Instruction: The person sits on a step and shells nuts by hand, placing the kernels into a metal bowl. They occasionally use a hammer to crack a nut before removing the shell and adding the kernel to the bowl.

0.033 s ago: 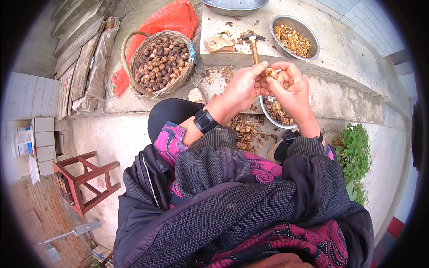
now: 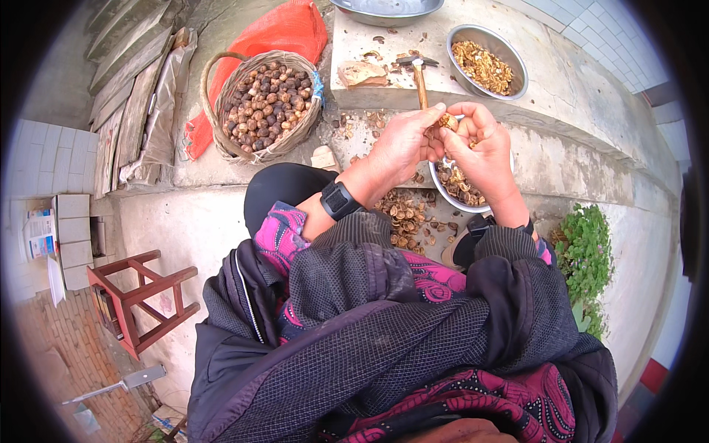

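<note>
Between my two hands is a cracked walnut (image 2: 448, 121), its pale kernel showing through the broken shell. My left hand (image 2: 403, 145) has its thumb and fingers closed on the walnut's left side. From the right, my right hand (image 2: 481, 153) pinches the same nut with thumb and curled fingers. Under the hands sits a white-rimmed bowl (image 2: 452, 201) of shells and nut pieces, partly hidden. Just beyond, a hammer (image 2: 420, 77) lies on the concrete step, its handle end near my left thumb. A metal bowl (image 2: 523, 83) of shelled kernels stands to its right.
A wicker basket (image 2: 213, 111) of whole walnuts stands at left against a red mesh sack (image 2: 303, 33). Empty shells (image 2: 404, 221) litter the ground by my feet. Another metal basin (image 2: 388, 10), a stone (image 2: 362, 74), a wooden stool (image 2: 140, 299) and a green plant (image 2: 586, 255) surround me.
</note>
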Demonstrator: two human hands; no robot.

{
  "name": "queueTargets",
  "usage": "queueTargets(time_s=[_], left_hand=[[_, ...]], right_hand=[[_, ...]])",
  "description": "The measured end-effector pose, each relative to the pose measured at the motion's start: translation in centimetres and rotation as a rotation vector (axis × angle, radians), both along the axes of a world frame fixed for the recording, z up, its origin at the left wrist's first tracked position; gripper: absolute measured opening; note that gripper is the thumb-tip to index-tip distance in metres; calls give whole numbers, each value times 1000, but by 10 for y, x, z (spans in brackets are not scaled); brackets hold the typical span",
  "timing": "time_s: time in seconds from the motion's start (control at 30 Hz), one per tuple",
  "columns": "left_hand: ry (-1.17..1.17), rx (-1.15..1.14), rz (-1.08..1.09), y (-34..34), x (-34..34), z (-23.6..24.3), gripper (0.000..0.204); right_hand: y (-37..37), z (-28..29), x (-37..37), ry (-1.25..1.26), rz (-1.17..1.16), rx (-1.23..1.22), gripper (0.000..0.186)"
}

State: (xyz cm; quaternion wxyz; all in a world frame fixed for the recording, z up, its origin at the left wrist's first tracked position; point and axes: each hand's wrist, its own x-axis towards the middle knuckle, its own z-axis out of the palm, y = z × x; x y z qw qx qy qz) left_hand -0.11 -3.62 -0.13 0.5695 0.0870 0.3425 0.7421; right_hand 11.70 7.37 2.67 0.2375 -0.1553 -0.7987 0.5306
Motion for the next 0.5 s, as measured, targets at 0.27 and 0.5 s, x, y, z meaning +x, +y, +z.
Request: queueTargets(time_s=[0.27, 0.5], left_hand=[[102, -26, 7, 1, 4, 2, 30], [73, 89, -74, -1, -2, 3, 31]], right_hand=[[2, -4, -5, -3, -32, 153, 15], [-4, 1, -5, 51, 9, 173, 12]])
